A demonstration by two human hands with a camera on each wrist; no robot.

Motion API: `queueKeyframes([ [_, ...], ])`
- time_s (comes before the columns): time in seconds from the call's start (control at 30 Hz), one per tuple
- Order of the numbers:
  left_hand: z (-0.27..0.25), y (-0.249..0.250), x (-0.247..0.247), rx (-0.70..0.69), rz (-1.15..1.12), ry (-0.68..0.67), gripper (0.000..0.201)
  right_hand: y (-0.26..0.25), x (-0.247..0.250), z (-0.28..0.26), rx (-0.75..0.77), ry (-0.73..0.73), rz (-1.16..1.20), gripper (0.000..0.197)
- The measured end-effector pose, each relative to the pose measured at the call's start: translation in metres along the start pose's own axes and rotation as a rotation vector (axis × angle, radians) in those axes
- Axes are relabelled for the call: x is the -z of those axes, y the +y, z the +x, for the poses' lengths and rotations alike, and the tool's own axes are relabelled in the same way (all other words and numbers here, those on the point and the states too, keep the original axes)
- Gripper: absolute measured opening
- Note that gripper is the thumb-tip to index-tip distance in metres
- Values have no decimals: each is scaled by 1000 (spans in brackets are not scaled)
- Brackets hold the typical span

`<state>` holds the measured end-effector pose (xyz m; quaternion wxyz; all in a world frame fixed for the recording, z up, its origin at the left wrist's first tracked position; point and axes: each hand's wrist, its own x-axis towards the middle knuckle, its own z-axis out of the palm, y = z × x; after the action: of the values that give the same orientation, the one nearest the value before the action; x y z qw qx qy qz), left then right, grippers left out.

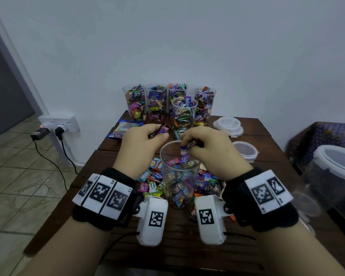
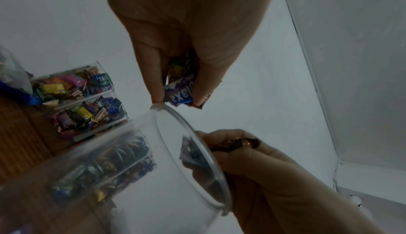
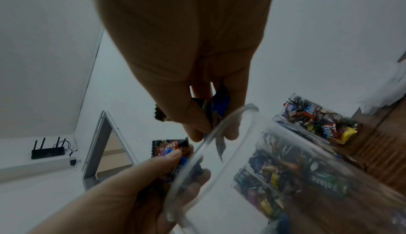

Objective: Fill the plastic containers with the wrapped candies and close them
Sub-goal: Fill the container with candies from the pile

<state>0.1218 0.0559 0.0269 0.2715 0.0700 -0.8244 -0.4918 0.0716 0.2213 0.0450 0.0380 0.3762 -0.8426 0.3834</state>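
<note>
A clear plastic container (image 1: 178, 172) stands upright on the wooden table (image 1: 247, 246), partly filled with wrapped candies. My left hand (image 1: 147, 136) hovers at its far left rim, gripping several wrapped candies (image 2: 179, 95). My right hand (image 1: 195, 145) is over the rim's far right side, pinching wrapped candies (image 3: 216, 112) above the opening. A loose pile of candies (image 1: 153, 178) lies around the container's base. In the wrist views the container rim (image 2: 191, 149) sits right below both hands.
Several filled, lidless containers (image 1: 155, 102) line the table's back by the wall. Clear lids (image 1: 228, 125) are stacked at the back right, another lid (image 1: 245, 150) nearer. A candy bag (image 1: 123, 129) lies back left. A large lidded jar (image 1: 337, 172) is at the right.
</note>
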Motion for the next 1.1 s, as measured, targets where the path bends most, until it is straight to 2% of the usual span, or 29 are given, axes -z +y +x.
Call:
queueKeyframes([
  [0.3, -2, 3, -5, -54, -6, -28, 26, -3, -5, -3, -33, -3, 2, 24],
  [0.43, -3, 6, -6, -63, -1, -45, 22, 0, -8, -8, -67, 117, 35, 31],
  [0.5, -2, 8, -5, -55, -9, -63, 17, 6, -12, -15, -118, 126, 112, 51],
  [0.57, -1, 9, -4, -53, 7, -94, 13, 12, -18, -24, -206, 45, 251, 80],
  [0.63, 1, 10, -3, -65, 40, -140, 7, 19, -27, -32, -262, -34, 412, 99],
  [0.7, 3, 11, -5, -78, 95, -175, 20, 25, -38, -36, -273, -50, 510, 107],
  [0.77, 2, 16, -6, -79, 130, -235, 24, 32, -46, -36, -266, -18, 513, 102],
  [0.83, 1, 21, -8, -98, 178, -336, 20, 35, -49, -36, -259, 15, 496, 87],
  [0.9, 1, 23, -10, -122, 224, -419, 19, 35, -48, -36, -274, 21, 490, 84],
  [1.1, 0, 26, -13, -160, 285, -413, 21, 40, -49, -36, -240, 43, 516, 86],
])
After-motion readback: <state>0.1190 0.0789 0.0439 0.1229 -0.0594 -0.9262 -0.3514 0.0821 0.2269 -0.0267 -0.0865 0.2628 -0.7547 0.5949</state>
